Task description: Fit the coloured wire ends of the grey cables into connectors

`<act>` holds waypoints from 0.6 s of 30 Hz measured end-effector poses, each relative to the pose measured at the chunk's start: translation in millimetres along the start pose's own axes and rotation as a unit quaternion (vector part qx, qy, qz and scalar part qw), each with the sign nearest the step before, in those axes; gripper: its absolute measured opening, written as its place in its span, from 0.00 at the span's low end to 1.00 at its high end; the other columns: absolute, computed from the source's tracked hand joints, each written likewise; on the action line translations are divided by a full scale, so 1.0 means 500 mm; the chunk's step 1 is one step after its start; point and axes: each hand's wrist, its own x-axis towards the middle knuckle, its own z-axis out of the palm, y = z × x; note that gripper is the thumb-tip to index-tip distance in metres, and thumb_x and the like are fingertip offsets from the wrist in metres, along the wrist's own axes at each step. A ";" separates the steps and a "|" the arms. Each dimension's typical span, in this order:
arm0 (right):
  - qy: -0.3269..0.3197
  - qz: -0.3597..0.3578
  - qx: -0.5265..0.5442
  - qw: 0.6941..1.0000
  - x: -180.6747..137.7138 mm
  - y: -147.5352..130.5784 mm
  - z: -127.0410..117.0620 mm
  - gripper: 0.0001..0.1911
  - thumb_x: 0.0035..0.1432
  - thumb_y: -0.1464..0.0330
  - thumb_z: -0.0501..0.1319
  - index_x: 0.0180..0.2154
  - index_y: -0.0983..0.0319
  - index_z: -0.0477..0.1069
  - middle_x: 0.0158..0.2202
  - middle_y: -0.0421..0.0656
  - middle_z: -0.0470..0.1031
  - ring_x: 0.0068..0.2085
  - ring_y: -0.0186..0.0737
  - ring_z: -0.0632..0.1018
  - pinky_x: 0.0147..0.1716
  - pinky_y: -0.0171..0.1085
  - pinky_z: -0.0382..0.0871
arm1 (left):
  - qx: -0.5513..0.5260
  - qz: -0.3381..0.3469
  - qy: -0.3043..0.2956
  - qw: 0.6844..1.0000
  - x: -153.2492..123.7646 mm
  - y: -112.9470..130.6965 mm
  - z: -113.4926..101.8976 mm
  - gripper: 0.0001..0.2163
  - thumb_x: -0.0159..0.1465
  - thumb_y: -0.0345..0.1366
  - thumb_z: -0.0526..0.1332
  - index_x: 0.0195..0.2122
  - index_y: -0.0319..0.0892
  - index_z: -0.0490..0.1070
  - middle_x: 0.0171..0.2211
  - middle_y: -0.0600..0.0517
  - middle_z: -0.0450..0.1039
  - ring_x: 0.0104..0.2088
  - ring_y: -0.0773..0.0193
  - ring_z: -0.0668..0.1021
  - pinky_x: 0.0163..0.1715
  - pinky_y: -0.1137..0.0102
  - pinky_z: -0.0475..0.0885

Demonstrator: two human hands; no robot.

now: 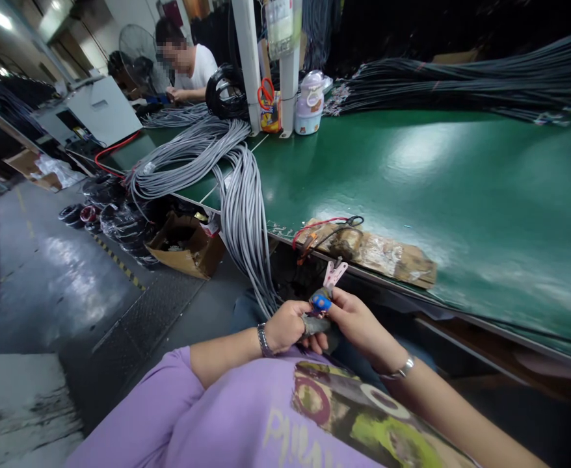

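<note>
My left hand [288, 326], with a watch at its wrist, is closed around the end of a bundle of grey cables [247, 221] that hangs over the table edge into my lap. A short grey stretch of it shows between my hands. My right hand [361, 325] is closed beside it, thumb and fingers pinched together at the cable ends. Something blue with orange spots [321, 302] sits at the right thumb's tip; its kind is unclear. Just beyond the fingers, a pale pink clip [335, 274] stands up near the table edge. What the right fingers pinch is hidden.
A cardboard strip [387, 257] with a red and black wire lies at the green table's [436, 175] front edge. Coiled grey cables [183, 162], a lilac cup [309, 104] and red-handled scissors [266, 94] are farther back. A person [192, 71] works at the far left.
</note>
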 end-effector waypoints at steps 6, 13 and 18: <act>0.087 0.015 0.119 0.989 0.002 0.008 0.001 0.23 0.44 0.49 0.67 0.27 0.62 0.69 0.24 0.39 0.69 0.23 0.32 0.66 0.24 0.35 0.63 | -0.030 0.041 0.083 0.995 -0.002 0.004 -0.003 0.21 0.48 0.52 0.65 0.27 0.36 0.68 0.18 0.51 0.72 0.15 0.69 0.72 0.12 0.78 0.57; 0.006 -0.002 0.046 0.999 -0.013 0.000 -0.001 0.20 0.47 0.52 0.67 0.30 0.63 0.70 0.23 0.39 0.68 0.25 0.33 0.67 0.26 0.34 0.62 | 0.000 0.073 0.112 0.991 -0.001 -0.004 -0.003 0.16 0.53 0.48 0.62 0.26 0.38 0.67 0.19 0.51 0.72 0.15 0.70 0.72 0.13 0.78 0.56; 0.004 -0.013 -0.079 0.997 -0.012 -0.018 -0.006 0.18 0.45 0.55 0.68 0.26 0.63 0.70 0.22 0.38 0.68 0.24 0.32 0.64 0.24 0.34 0.58 | 0.050 0.079 0.105 0.990 -0.006 -0.006 -0.002 0.14 0.55 0.45 0.62 0.25 0.38 0.67 0.19 0.51 0.72 0.16 0.71 0.72 0.15 0.78 0.58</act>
